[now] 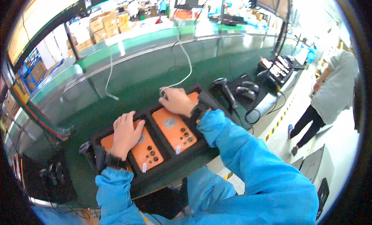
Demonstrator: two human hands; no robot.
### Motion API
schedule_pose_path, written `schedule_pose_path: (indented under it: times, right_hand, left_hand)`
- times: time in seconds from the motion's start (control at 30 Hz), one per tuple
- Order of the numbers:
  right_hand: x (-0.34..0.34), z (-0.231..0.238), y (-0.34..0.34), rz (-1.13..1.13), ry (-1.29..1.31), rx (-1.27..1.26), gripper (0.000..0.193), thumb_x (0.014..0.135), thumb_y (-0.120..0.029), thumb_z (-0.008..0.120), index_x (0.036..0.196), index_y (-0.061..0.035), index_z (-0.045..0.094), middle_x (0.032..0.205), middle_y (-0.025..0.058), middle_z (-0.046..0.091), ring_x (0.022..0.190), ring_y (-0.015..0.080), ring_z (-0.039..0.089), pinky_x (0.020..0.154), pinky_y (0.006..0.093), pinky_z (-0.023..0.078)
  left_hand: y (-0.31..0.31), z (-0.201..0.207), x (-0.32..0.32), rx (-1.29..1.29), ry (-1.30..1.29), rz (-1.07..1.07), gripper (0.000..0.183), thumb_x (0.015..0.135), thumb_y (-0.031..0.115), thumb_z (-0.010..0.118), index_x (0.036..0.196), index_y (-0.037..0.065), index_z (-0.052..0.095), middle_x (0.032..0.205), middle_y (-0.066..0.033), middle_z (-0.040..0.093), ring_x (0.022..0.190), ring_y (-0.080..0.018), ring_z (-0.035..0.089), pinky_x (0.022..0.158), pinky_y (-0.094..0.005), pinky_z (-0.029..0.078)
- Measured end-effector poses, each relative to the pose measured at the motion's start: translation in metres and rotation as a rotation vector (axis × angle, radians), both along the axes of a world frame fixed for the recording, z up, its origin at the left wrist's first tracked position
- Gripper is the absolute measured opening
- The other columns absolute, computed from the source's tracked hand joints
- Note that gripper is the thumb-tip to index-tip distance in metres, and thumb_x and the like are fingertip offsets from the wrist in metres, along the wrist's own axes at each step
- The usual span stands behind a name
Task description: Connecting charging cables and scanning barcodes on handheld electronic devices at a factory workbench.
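Several orange smartphones lie face down in a black tray (182, 157) in front of me. My left hand (126, 134) rests on the left part of the tray, over a phone (148, 152), its thumb apart from the outstretched fingers. Another phone (173, 129) sits in the slot to the right, with a grey label and dark camera rings. At that slot's far end my right hand (177, 101) has its fingers closed around the end of a white cable (190, 66). The plug itself is hidden by the fingers. Dark bands circle both wrists.
A second white cable (109, 79) lies loose on the green bench. Black handheld scanners (224, 90) stand right of the tray. Cardboard boxes (104, 25) are stacked beyond the bench. On the right, a person in a grey top (336, 85) stands in the aisle.
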State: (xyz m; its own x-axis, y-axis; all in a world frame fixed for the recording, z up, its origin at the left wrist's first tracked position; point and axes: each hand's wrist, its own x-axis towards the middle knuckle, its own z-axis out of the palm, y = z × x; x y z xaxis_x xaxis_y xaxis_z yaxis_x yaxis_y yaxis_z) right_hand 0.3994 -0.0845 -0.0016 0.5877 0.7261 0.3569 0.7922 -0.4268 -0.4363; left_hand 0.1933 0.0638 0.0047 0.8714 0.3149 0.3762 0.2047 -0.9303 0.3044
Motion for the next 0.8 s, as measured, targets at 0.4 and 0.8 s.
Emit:
schedule_pose_path:
  times: [0.4,0.8]
  right_hand:
    - [-0.004,-0.002,0.002,0.043,0.018,0.043,0.037,0.088,-0.031,0.054,0.11,-0.002,0.061,0.109,0.0181,0.063,0.107,0.0331,0.058,0.096,0.0466,0.037]
    - [-0.007,-0.02,0.014,-0.262,-0.23,0.056,0.058,0.091,-0.048,0.049,0.107,0.0059,0.063,0.109,0.0233,0.06,0.115,0.0375,0.05,0.105,0.0478,0.032]
  left_hand:
    - [0.006,-0.003,-0.005,0.023,0.014,-0.015,0.048,0.087,0.029,0.061,0.126,0.003,0.051,0.12,-0.0171,0.056,0.114,-0.0353,0.051,0.101,-0.0447,0.036]
    - [0.02,0.013,0.004,-0.084,0.066,0.17,0.047,0.084,0.048,0.061,0.092,0.002,0.068,0.091,-0.0198,0.067,0.089,-0.0387,0.063,0.079,-0.0453,0.049]
